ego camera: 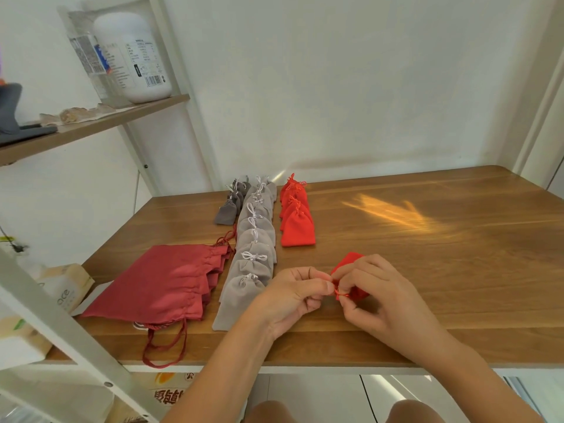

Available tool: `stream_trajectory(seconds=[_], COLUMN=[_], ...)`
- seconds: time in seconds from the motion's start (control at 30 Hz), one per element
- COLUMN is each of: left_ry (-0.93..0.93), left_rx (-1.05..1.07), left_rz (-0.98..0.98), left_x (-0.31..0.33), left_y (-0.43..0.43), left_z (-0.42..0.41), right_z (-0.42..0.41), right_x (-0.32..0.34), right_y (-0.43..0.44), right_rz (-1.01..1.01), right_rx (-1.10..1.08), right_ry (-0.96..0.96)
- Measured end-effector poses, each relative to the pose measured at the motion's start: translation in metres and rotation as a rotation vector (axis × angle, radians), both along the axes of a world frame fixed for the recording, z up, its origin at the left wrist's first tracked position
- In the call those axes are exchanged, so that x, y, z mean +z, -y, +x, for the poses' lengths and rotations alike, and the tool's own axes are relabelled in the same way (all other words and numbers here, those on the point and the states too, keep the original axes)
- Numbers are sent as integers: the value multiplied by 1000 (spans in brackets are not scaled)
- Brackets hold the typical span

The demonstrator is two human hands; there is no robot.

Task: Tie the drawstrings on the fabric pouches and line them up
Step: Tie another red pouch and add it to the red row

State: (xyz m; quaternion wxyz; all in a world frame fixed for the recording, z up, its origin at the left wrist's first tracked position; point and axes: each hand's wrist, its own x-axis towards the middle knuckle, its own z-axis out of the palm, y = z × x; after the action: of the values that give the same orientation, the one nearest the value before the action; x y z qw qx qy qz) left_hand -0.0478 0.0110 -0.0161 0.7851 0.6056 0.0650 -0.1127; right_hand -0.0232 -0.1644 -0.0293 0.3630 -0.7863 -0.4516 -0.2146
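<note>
The small red pouch [349, 261] is bunched up between the person's two hands, low over the near part of the wooden table [427, 254], to the near right of the lined-up rows. Its cloth is a bright, soft-looking red, crumpled at the neck, and only its top corner and a bit of its lower side show past the fingers. A thin red drawstring [338, 294] loops out at the neck. I cannot tell whether the pouch touches the tabletop.

Beyond it, a row of red pouches [296, 221] runs away toward the wall, overlapping one another, each with its neck cinched. Just beside that, to the left, a longer row of pale grey pouches [254, 239] lies the same way with white cords knotted. A few dark grey pouches [227, 213] sit further left, and a stack of larger dark red bags [164, 279] lies flat with cords trailing over the table edge. What any of them holds is hidden.

The left hand [293, 296] has its fingers curled, thumb and forefinger pinching the drawstring. The right hand [377, 290] curls over the pouch, gripping it at the neck, its fingertips meeting the left's.
</note>
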Motion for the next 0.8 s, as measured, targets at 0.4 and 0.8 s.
stream_trajectory(seconds=[0.4, 0.8], left_ry=[403, 701], left_rx=[27, 266], left_rz=[320, 639], left_x=[-9, -17], left_y=[4, 19], left_z=[6, -4], right_z=[9, 8], right_x=[-1, 6], right_y=[9, 7], right_rz=[63, 82], right_rx=[-15, 31], right_ry=[-537, -562])
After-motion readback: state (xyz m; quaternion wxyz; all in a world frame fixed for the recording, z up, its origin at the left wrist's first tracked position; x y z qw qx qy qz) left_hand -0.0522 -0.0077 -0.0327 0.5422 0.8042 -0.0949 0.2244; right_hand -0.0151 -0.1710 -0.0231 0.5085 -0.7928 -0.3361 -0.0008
